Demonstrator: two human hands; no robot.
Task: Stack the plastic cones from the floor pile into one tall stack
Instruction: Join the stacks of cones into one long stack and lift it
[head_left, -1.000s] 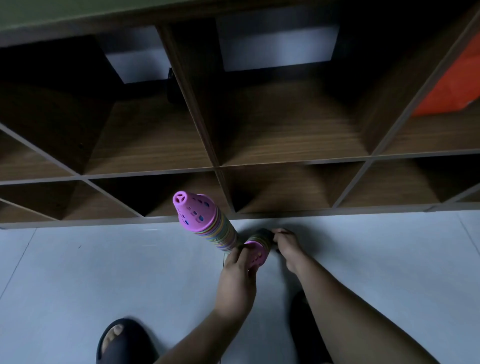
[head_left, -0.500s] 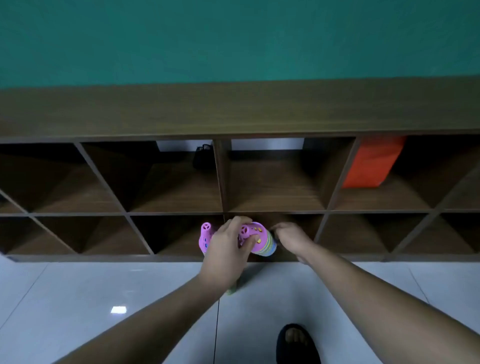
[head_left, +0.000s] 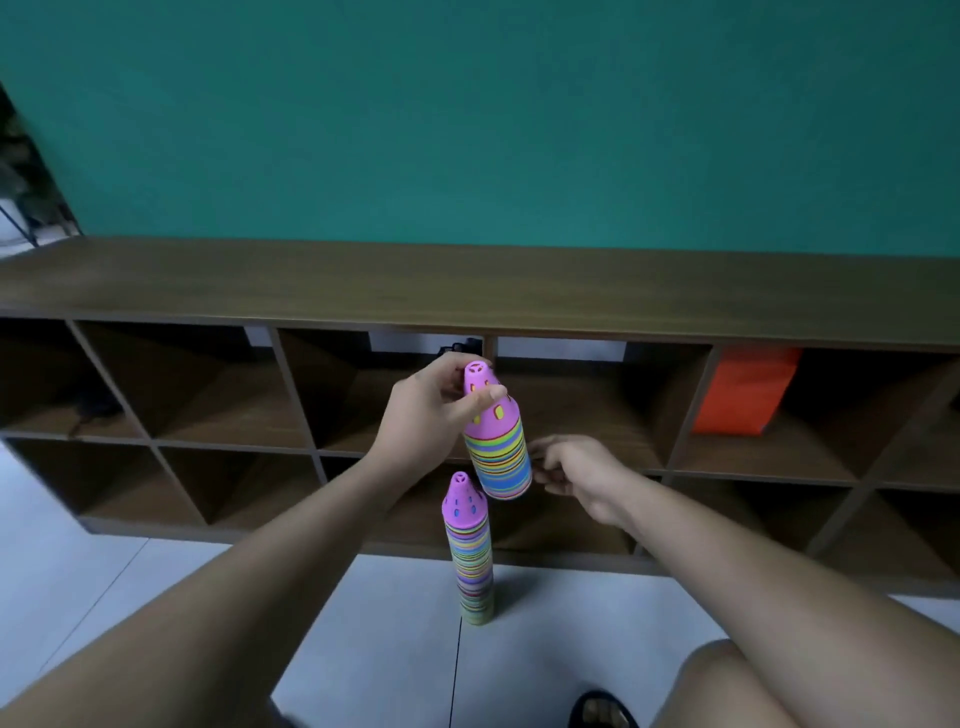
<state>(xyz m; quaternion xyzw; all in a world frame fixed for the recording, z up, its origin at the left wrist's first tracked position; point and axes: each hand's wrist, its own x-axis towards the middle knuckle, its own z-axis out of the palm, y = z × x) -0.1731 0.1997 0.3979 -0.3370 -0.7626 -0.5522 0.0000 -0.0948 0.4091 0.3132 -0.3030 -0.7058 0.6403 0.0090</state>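
A tall stack of striped plastic cones (head_left: 471, 561) with a pink perforated top stands upright on the white floor in front of the shelf. Above it and slightly to the right hangs a shorter stack of cones (head_left: 497, 447), also pink-topped, tilted a little. My left hand (head_left: 434, 410) grips this shorter stack near its pink tip, thumb across the front. My right hand (head_left: 574, 473) is beside the lower end of the held stack, fingers loosely extended toward it, touching or nearly touching its base.
A low brown wooden shelf unit (head_left: 467, 291) with open cubbies runs along a teal wall. An orange bag (head_left: 740, 389) fills one upper cubby at right. My sandalled foot (head_left: 602, 712) and knee are at the bottom right on the white tiled floor.
My head and view have risen. My left hand lifted the shorter cone stack from the floor up above the standing stack, and my right hand followed it.
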